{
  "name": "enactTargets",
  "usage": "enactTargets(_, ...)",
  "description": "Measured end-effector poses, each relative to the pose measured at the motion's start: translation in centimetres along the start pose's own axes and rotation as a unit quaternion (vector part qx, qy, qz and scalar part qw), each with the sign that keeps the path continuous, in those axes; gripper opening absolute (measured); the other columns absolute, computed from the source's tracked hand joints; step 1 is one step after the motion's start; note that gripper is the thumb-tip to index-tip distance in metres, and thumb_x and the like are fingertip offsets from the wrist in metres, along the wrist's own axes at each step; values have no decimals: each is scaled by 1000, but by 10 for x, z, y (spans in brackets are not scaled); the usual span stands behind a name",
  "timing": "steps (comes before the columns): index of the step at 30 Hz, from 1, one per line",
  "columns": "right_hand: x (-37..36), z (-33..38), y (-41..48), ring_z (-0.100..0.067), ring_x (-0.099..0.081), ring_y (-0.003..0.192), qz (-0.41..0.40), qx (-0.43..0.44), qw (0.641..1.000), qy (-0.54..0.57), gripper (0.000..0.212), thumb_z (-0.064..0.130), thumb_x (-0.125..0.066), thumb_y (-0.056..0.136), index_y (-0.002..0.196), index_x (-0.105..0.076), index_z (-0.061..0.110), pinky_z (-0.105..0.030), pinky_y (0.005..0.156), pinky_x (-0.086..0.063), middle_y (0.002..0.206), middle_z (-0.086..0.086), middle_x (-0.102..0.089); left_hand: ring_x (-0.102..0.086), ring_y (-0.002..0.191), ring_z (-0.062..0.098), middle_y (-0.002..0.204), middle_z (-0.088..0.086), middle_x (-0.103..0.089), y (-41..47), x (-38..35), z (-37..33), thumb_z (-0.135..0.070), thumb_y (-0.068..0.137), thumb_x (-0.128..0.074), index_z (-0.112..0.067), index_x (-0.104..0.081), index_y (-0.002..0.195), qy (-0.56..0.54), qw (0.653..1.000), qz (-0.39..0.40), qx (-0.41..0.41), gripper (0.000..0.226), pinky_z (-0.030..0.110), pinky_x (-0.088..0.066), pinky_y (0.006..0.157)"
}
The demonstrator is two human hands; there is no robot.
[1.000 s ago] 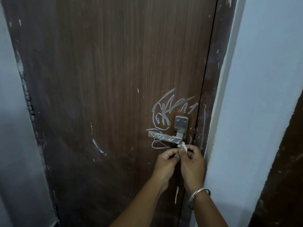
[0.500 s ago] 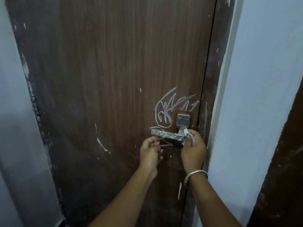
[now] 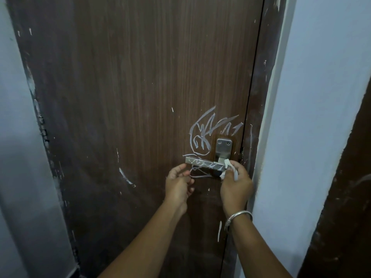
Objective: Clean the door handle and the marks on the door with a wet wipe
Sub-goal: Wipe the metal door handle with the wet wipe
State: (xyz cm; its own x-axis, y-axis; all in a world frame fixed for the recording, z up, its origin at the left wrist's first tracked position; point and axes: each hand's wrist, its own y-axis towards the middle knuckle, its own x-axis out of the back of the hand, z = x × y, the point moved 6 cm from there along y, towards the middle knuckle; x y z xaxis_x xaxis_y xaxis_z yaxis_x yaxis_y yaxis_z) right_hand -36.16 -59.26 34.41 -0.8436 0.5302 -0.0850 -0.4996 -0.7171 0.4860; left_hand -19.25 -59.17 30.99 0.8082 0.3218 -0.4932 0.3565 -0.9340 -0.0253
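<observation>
White wet wipe (image 3: pixel 228 165) is bunched in the clenched grip of your right hand (image 3: pixel 235 184), against the pivot end of the steel door handle (image 3: pixel 204 163), near the right edge of the door (image 3: pixel 140 97). Your left hand (image 3: pixel 178 183) has its grip released, fingers loosely curled below the lever's free end, among white marks (image 3: pixel 202 135).
</observation>
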Motion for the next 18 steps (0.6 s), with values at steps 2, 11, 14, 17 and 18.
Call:
enactTargets(2, 0, -4, -6, -13, -61, 84, -17, -3, 1000, 23, 21, 7, -55, 89, 105, -67, 12, -23, 72, -48, 96, -2, -68, -55, 60, 8, 96, 2, -61, 1, 1, 0, 9, 83, -45, -24, -58, 102, -2, 1000, -1, 2, 41, 22, -41, 46)
enactTargets(11, -4, -6, 2, -3, -58, 76, -7, -44, 998, 33, 23, 6, -55, 89, 107, -66, 12, -15, 66, -47, 97, 0, -66, -56, 62, 9, 97, 3, -62, -1, 5, -2, 11, 81, -44, -20, -58, 109, 5, 1000, 5, 9, 44, 23, -42, 48)
enactTargets(14, -1, -11, -9, -1, -60, 78, -20, -44, 998, 45, 23, 7, -55, 89, 108, -66, 14, -19, 69, -51, 95, 5, -65, -55, 63, 10, 96, 3, -62, 0, 5, 0, 12, 82, -44, -19, -58, 109, 3, 1000, 1, 12, 43, 23, -41, 49)
enactTargets(17, -2, -8, -5, -10, -61, 86, -7, -28, 999, 39, 23, 5, -53, 90, 108, -66, 11, -26, 75, -52, 98, 1, -66, -55, 64, 11, 97, 3, -61, 0, 3, 1, 12, 82, -44, -19, -58, 109, 2, 1000, 4, 15, 44, 23, -41, 49)
enactTargets(18, -4, -6, -1, -12, -61, 87, 1, -28, 999, 35, 24, 4, -53, 90, 108, -66, 11, -25, 75, -51, 98, 1, -66, -55, 65, 11, 98, 3, -61, 0, 3, 1, 12, 82, -44, -20, -58, 109, 2, 1000, 6, 15, 44, 23, -42, 49)
